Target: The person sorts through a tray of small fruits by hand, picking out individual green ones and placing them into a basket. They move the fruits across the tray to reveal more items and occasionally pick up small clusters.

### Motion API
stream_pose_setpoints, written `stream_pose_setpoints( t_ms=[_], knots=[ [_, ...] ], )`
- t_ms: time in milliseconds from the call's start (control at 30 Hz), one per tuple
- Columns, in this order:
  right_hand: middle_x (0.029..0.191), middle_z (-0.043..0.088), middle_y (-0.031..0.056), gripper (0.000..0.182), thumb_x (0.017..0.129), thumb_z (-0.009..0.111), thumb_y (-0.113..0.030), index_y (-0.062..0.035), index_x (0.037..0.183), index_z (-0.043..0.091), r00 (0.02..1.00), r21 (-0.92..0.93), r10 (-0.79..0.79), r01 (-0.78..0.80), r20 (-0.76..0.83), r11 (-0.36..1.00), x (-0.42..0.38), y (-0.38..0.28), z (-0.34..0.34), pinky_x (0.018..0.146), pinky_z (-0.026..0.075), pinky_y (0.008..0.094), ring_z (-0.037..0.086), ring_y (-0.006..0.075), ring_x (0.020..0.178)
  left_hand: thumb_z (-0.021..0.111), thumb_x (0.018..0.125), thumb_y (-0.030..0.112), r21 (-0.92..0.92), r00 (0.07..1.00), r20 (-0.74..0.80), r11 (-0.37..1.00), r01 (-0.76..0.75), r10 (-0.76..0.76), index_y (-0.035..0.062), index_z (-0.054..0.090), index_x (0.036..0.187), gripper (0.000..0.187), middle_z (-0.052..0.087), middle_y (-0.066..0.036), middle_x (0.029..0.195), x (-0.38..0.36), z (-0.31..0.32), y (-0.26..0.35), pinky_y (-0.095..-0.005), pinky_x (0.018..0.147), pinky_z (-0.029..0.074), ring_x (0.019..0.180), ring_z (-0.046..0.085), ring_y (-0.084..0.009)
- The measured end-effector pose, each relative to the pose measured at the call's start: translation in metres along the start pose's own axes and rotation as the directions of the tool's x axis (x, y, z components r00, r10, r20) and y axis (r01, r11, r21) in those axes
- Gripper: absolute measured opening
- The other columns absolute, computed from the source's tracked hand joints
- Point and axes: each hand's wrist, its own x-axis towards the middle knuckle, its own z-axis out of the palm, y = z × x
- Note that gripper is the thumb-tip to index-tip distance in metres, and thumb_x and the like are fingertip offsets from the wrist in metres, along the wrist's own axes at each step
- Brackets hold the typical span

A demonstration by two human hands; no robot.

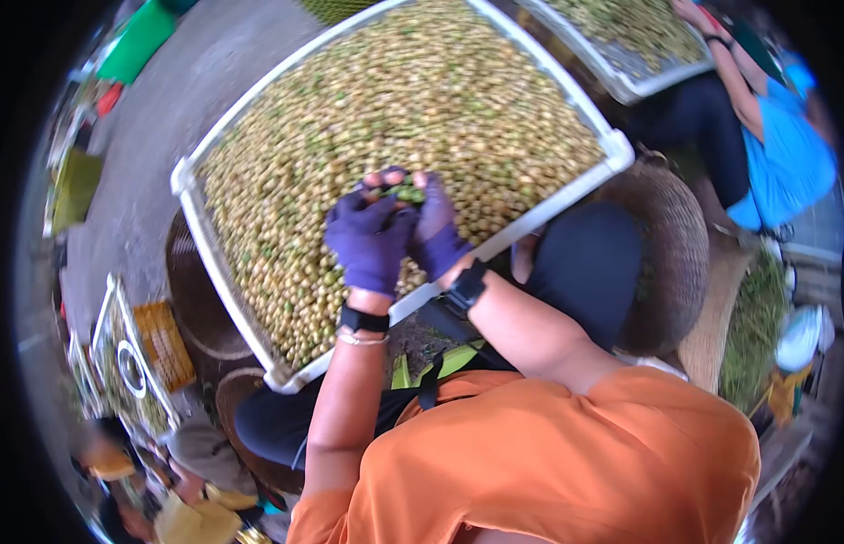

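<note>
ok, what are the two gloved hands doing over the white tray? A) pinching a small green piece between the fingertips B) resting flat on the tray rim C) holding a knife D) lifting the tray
A: the left hand and right hand, in purple gloves, meet over the white tray of small yellow-green fruits, pinching a small green piece between their fingertips.

both hands wear purple gloves and are raised together in front of the chest, fingers curled inward and knuckles nearly touching. the left hand (369, 238) sits slightly lower, its back turned to the camera, fingertips bent toward the right hand (434, 228), whose thumb and forefinger pinch close against the left fingertips. each wrist carries a black band; the left wrist also has a thin bracelet. both forearms are bare, rising from orange sleeves, the left arm nearly straight up, the right arm angled in from the elbow.
</note>
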Motion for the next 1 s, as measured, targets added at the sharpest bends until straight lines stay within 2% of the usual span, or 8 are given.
stream_pose_setpoints(
  t_ms=[133,233,333,533,767,900,967,1000],
  knots=[
    [0.095,0.055,0.0124,0.021,0.090,0.041,-0.025,-0.0056,0.087,0.049,0.996,0.091,-0.041,0.034,0.077,0.995,0.003,-0.003,-0.004,0.096,0.045,0.0427,0.055,0.0287,0.102,0.077,0.055,0.018,-0.041,0.998,0.061,0.999,-0.017,0.020,0.0143,0.072,0.071,0.017,0.060,-0.003,0.080,-0.002,0.002,-0.004,-0.0393,0.074,0.042,0.077,0.057,-0.0243],
    [0.081,0.054,0.0085,0.024,0.091,0.040,-0.026,-0.0049,0.083,0.049,0.997,0.147,-0.034,0.044,-0.065,0.988,0.002,-0.004,0.001,0.087,0.048,0.0388,0.056,0.0241,0.087,0.075,0.058,0.016,0.119,0.988,0.072,0.982,-0.148,0.140,0.0142,0.070,0.070,0.013,0.063,-0.002,0.081,0.002,-0.003,0.007,-0.0405,0.081,0.041,0.078,0.059,-0.0226],
    [0.082,0.055,0.0095,0.023,0.090,0.040,-0.025,-0.0050,0.083,0.049,0.998,0.115,-0.046,0.051,-0.048,0.992,0.001,-0.004,0.000,0.087,0.048,0.0378,0.056,0.0241,0.086,0.071,0.059,0.007,0.091,0.977,-0.005,0.973,-0.212,0.213,0.0085,0.066,0.067,0.009,0.064,-0.008,0.079,0.007,-0.003,0.018,-0.0383,0.074,0.042,0.077,0.060,-0.0274],
    [0.084,0.056,0.0112,0.024,0.090,0.041,-0.027,-0.0056,0.083,0.050,0.995,0.039,-0.046,0.049,-0.085,0.998,-0.005,-0.001,0.008,0.089,0.047,0.0378,0.056,0.0239,0.086,0.069,0.062,0.007,0.088,0.993,0.056,0.990,-0.112,0.108,0.0080,0.068,0.074,0.013,0.065,-0.006,0.084,0.002,0.002,0.006,-0.0397,0.081,0.040,0.083,0.061,-0.0261],
    [0.078,0.056,0.0042,0.027,0.092,0.038,-0.036,-0.0146,0.080,0.049,0.997,0.025,0.011,-0.009,-0.078,1.000,-0.004,-0.005,0.005,0.057,0.049,0.0305,0.056,0.0186,0.069,0.070,0.073,0.015,-0.056,0.983,-0.162,0.994,-0.099,0.089,0.0082,0.064,0.091,0.020,0.056,-0.010,0.094,-0.005,-0.018,0.012,-0.0478,0.090,0.036,0.094,0.053,-0.0295],
    [0.077,0.059,0.0020,0.029,0.093,0.041,-0.039,-0.0177,0.077,0.052,0.958,-0.136,-0.286,0.283,-0.006,0.950,-0.025,-0.036,0.054,0.042,0.043,0.0247,0.059,0.0166,0.065,0.062,0.082,0.002,-0.419,0.970,-0.146,0.900,0.119,-0.196,0.0028,0.063,0.085,0.003,0.054,-0.008,0.093,-0.010,-0.034,-0.001,-0.0323,0.081,0.042,0.091,0.051,-0.0212],
    [0.079,0.061,0.0033,0.027,0.090,0.047,-0.038,-0.0148,0.079,0.055,0.984,-0.120,-0.148,0.159,0.097,0.980,-0.055,-0.082,0.081,0.039,0.043,0.0243,0.061,0.0176,0.065,0.060,0.085,0.004,-0.383,0.961,-0.086,0.899,0.211,-0.262,0.0018,0.063,0.085,0.004,0.055,-0.005,0.093,-0.016,-0.043,-0.017,-0.0296,0.079,0.044,0.090,0.052,-0.0169],
    [0.081,0.063,0.0060,0.026,0.089,0.048,-0.036,-0.0143,0.079,0.056,0.952,-0.251,-0.280,0.302,0.119,0.920,-0.070,-0.104,0.088,0.037,0.040,0.0237,0.059,0.0171,0.062,0.058,0.087,0.005,-0.326,0.963,-0.057,0.917,0.231,-0.263,0.0018,0.064,0.086,0.007,0.056,-0.003,0.093,-0.023,-0.042,-0.031,-0.0273,0.079,0.045,0.089,0.054,-0.0149]
  ],
)
